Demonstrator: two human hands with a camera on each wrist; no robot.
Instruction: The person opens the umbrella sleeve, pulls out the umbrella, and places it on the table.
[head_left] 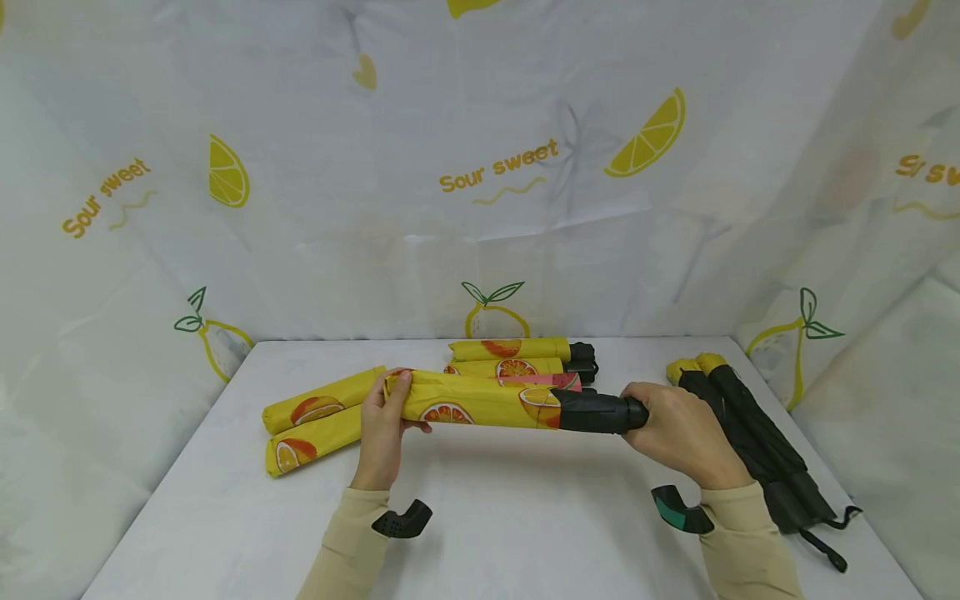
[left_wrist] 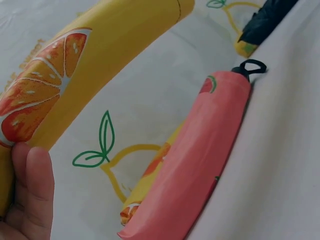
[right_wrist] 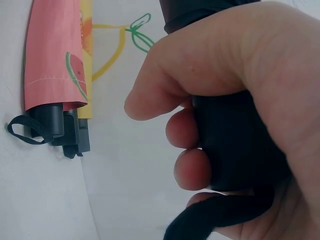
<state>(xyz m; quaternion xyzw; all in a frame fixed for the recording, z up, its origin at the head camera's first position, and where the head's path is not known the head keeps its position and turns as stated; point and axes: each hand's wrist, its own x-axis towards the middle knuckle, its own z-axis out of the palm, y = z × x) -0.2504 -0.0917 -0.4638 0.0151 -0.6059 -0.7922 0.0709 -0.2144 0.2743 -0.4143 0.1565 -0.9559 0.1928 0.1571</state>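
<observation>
Both hands hold a folded umbrella (head_left: 592,411) level above the table. A yellow sleeve (head_left: 487,400) with orange slices covers most of it, and the black handle end is bare. My left hand (head_left: 382,429) grips the sleeve's left end, thumb on the near side. In the left wrist view its fingertips (left_wrist: 39,172) lie against the yellow fabric. At the other end, my right hand (head_left: 678,433) wraps round the black handle (right_wrist: 235,145). A dark wrist strap (right_wrist: 215,215) hangs below that hand in the right wrist view.
Behind the held umbrella lie a pink umbrella (left_wrist: 210,135) and yellow ones (head_left: 510,348) with black handles. Two yellow fruit-print rolls (head_left: 318,442) lie at the left. On the right rest two black umbrellas (head_left: 757,425) with yellow ends. A white printed curtain (head_left: 337,250) backs the table.
</observation>
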